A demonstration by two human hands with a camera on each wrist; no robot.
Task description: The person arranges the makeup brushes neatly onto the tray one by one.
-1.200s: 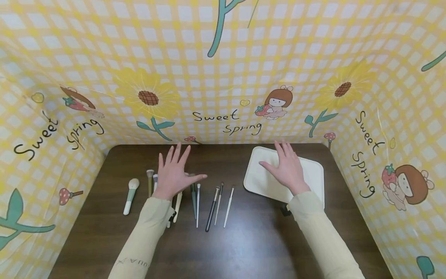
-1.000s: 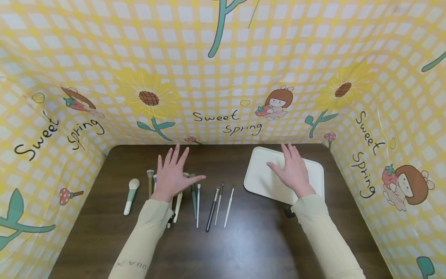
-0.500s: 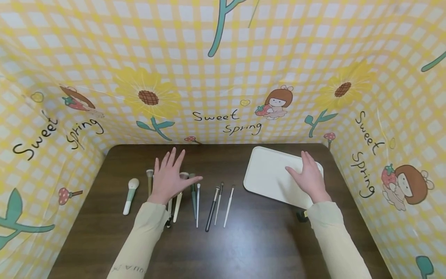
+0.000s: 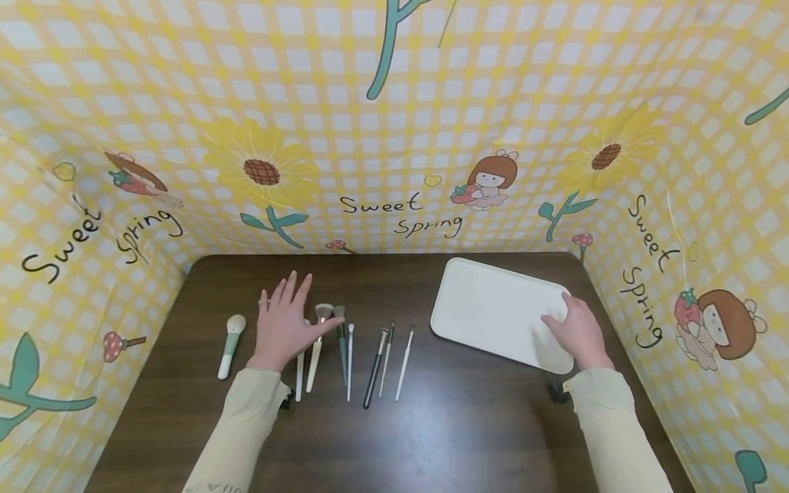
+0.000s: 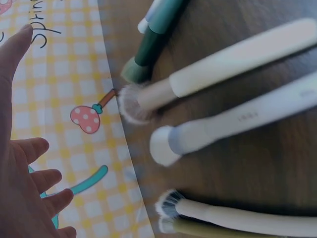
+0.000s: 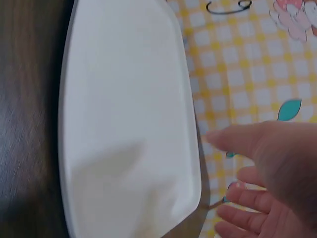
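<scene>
My left hand (image 4: 285, 332) hovers with spread fingers over the left part of a row of makeup brushes, hiding some of them. Beneath and beside it lie a cream-handled brush (image 4: 314, 356), a white-handled brush (image 5: 213, 124) and a dark green brush (image 4: 342, 349). In the left wrist view the fingers stay apart from every brush. At the right end of a white rectangular tray (image 4: 487, 308) is my right hand (image 4: 582, 335), thumb stretched toward the tray and nothing held. Whether it touches the rim I cannot tell.
A mint-and-white brush (image 4: 231, 346) lies apart at the far left. Toward the middle are a black-handled brush (image 4: 376, 370) and slim white ones, such as a thin brush (image 4: 404, 366). A checked yellow cloth (image 4: 382, 137) walls the back and sides of the dark table (image 4: 431, 431).
My right hand has travelled right and toward me, from above the tray's middle to its right end. The left hand has drifted left and nearer, uncovering more of the cream-handled brush. Tray and brushes stayed put.
</scene>
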